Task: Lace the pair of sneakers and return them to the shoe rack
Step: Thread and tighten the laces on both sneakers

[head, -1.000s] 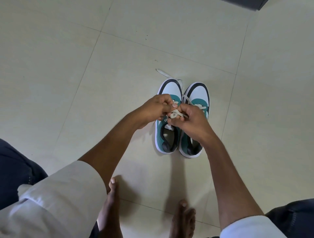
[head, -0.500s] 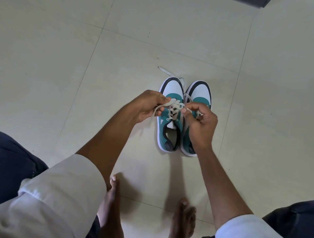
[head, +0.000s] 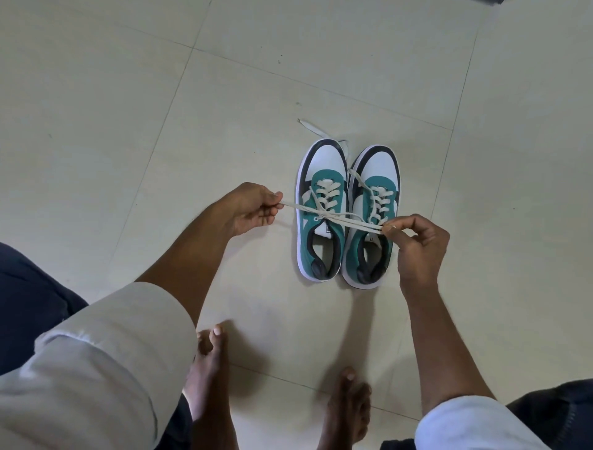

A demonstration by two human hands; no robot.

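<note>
Two teal, white and black sneakers stand side by side on the tiled floor, toes pointing away from me. The left sneaker (head: 322, 208) has its cream lace (head: 327, 196) criss-crossed up the eyelets, and the lace ends stretch out sideways, taut. My left hand (head: 253, 207) pinches one end to the left of the shoe. My right hand (head: 417, 239) pinches the other end over the right sneaker (head: 372, 221). The right sneaker's lace (head: 313, 128) is laced loosely, with a loose end trailing on the floor beyond the toes.
Pale floor tiles (head: 224, 128) with thin grout lines surround the shoes. My bare feet (head: 208, 375) stand close in front of me, below the sneakers. A dark object's corner (head: 491, 1) shows at the top right edge.
My hands were together over the left sneaker's tongue. They have moved apart, left and right, and the lace ends are now pulled out straight between them.
</note>
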